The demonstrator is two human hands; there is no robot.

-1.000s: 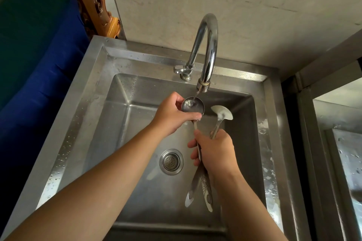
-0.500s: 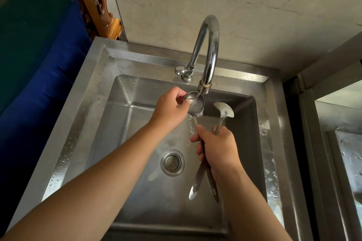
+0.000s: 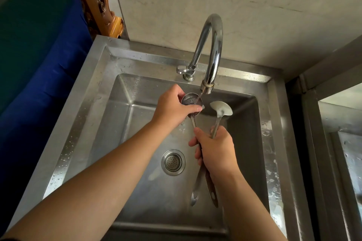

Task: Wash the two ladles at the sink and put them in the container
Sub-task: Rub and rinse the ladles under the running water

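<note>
Two steel ladles stand upright over the steel sink (image 3: 101, 115). My right hand (image 3: 215, 150) grips both handles together, and the handle ends stick out below it. The left ladle's bowl (image 3: 191, 100) sits under the tap's spout (image 3: 206, 88), with a thin stream of water running into it. My left hand (image 3: 172, 107) wraps around that bowl, thumb on its rim. The right ladle's bowl (image 3: 221, 108) is free, whitish inside, just right of the stream. No container is in view.
The curved tap (image 3: 213, 45) rises from the sink's back rim, its lever (image 3: 181, 69) to the left. The drain strainer (image 3: 173, 162) lies in the basin floor. A blue cloth-covered surface (image 3: 39, 68) is left, a steel frame (image 3: 333, 143) right.
My left hand has shifted its grip around the left ladle's bowl while water keeps running into it. My right hand holds both handles as before.
</note>
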